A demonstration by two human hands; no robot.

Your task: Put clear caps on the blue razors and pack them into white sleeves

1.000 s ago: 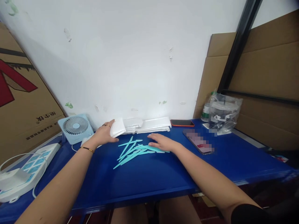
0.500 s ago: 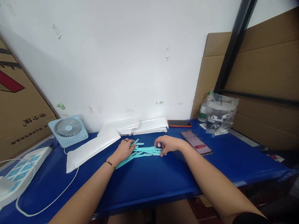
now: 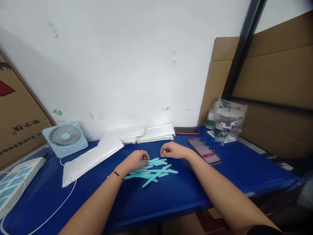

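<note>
Several thin turquoise plastic sticks (image 3: 154, 172) lie in a loose pile on the blue table (image 3: 171, 195). My left hand (image 3: 134, 160) rests on the left side of the pile with fingers curled around some sticks. My right hand (image 3: 172, 150) hovers just behind the pile, fingers curled in a pinch; what it holds, if anything, is too small to make out. A white padded envelope (image 3: 91, 159) lies flat to the left of my left hand.
A stack of white envelopes (image 3: 146, 133) lines the wall. A small blue fan (image 3: 65, 138) and a power strip (image 3: 14, 182) sit left. Two phones (image 3: 204, 150) (image 3: 186, 130) and a plastic bag with a bottle (image 3: 226, 120) stand right. Cardboard flanks both sides.
My left hand let go of the white envelope, which now lies flat on the table, and moved onto the sticks. Both hands drew the pile together and shifted it.
</note>
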